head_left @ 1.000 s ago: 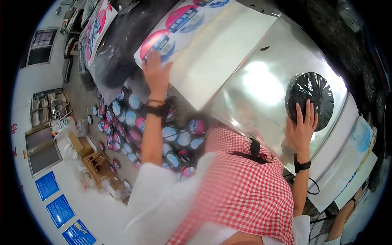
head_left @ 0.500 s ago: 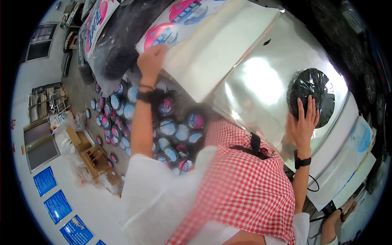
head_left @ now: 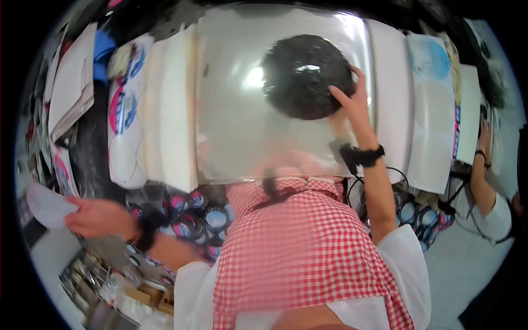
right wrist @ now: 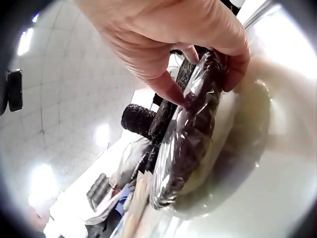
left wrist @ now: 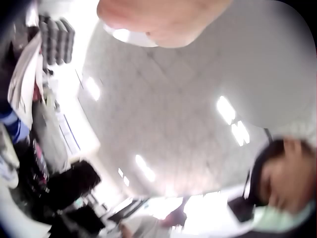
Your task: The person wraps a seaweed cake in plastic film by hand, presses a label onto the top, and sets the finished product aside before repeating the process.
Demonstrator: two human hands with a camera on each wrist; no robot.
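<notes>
My left hand (head_left: pixel 96 217) is held out at the far left in the head view. It pinches the edge of a thin, whitish, round sheet (head_left: pixel 48 206), blurred by motion. My right hand (head_left: pixel 356 102) grips the right rim of a flat, round black bundle (head_left: pixel 302 74) wrapped in shiny clear plastic. In the right wrist view the thumb and fingers straddle the edge of this wrapped bundle (right wrist: pixel 190 134), which stands tilted above the glossy surface. The shiny silver sheet (head_left: pixel 231 132) lies beneath the bundle in the head view.
A stack of white and printed sheets (head_left: pixel 170 110) lies left of the silver surface. More printed sheets (head_left: pixel 432 110) lie on its right. Several round blue-and-pink packs (head_left: pixel 214 219) cover the floor below. Another person's arm (head_left: pixel 483 184) is at the far right.
My left hand has left the printed sheet stack and swung outward with the round sheet. My right hand went from lying on the black bundle to gripping its rim. The head view has turned.
</notes>
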